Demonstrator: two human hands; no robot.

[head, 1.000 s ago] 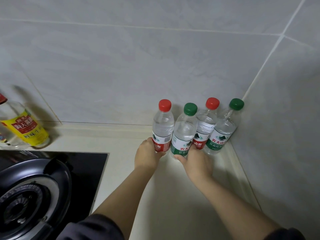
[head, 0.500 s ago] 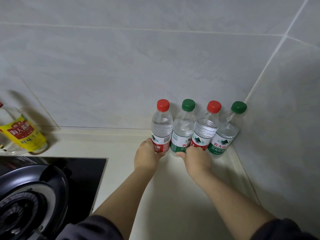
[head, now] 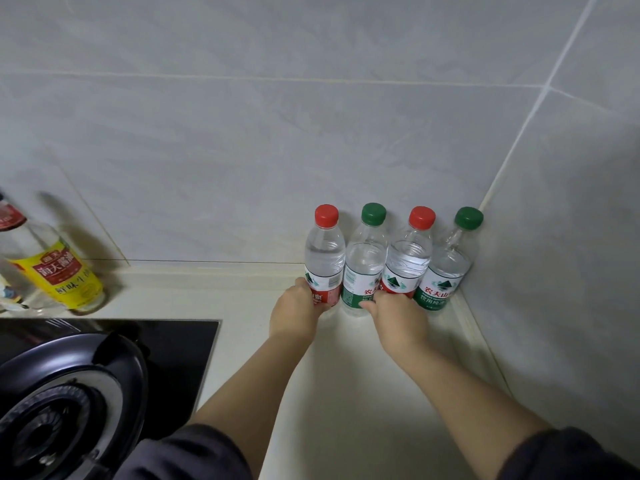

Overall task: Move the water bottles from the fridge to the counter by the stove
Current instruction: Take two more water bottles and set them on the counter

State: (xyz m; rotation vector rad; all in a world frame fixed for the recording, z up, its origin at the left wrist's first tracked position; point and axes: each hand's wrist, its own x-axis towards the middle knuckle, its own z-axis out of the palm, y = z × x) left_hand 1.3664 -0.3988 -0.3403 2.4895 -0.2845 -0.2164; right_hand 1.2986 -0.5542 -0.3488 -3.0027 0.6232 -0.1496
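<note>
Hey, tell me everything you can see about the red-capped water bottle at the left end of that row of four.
The left-end bottle is clear plastic with a red screw cap, and water fills it almost to the neck. Its wrap label is white above, with a green mountain mark and a barcode, and red below. It stands upright on the pale counter, close to the tiled wall and right of the stove. The left hand grips it around the label. Its right side appears to touch the green-capped bottle.

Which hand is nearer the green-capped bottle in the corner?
Right. The right hand grips the second red-capped bottle, directly beside the corner bottle; the left hand holds the leftmost bottle, at the row's far end.
</note>
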